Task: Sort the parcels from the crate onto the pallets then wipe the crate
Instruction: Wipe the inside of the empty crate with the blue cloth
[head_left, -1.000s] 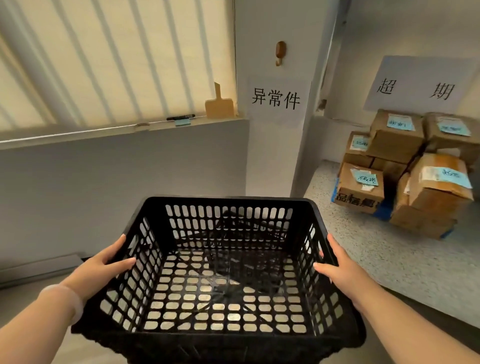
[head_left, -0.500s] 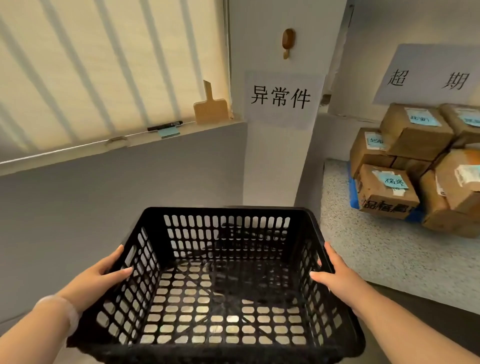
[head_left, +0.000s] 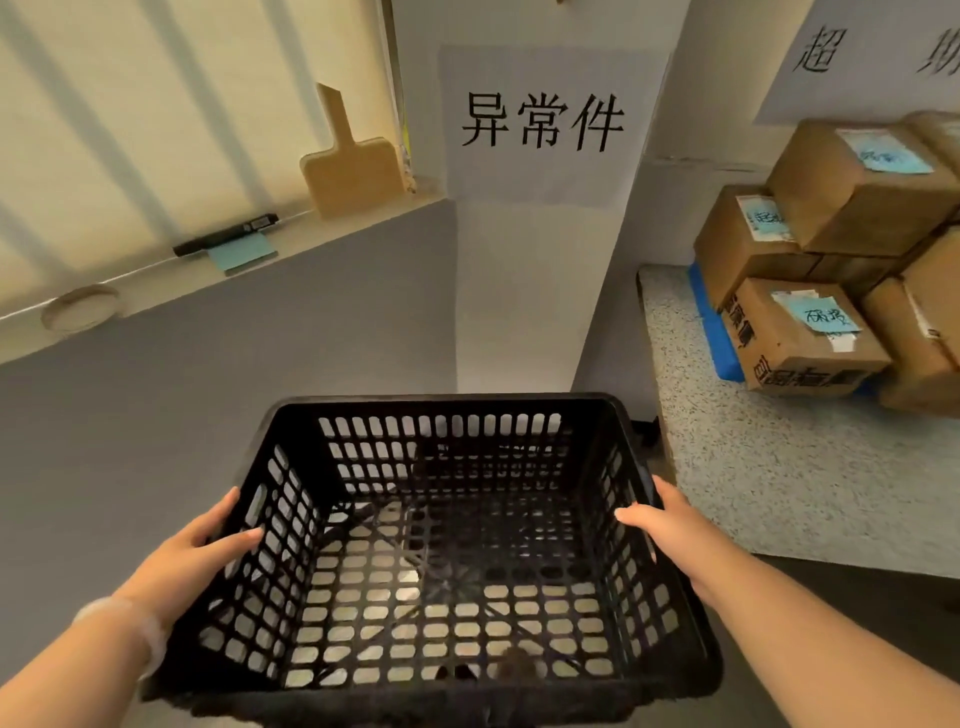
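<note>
A black perforated plastic crate (head_left: 447, 410) fills the lower middle of the view, held up off the floor with nothing inside it. My left hand (head_left: 200, 553) grips its left wall, thumb over the rim. My right hand (head_left: 670, 530) grips its right wall the same way. Several brown cardboard parcels (head_left: 800, 338) with blue notes are stacked at the right on a blue pallet (head_left: 714, 332).
A grey wall with a windowsill runs along the left, carrying a black marker (head_left: 226, 236), a blue note pad (head_left: 244, 253) and a wooden paddle board (head_left: 348, 166). A white pillar bears a paper sign (head_left: 543, 124). Speckled floor (head_left: 779, 467) lies before the parcels.
The view has moved closer to the pillar and tilted; the parcels have slid further right. Both hands keep the same grip on the crate.
</note>
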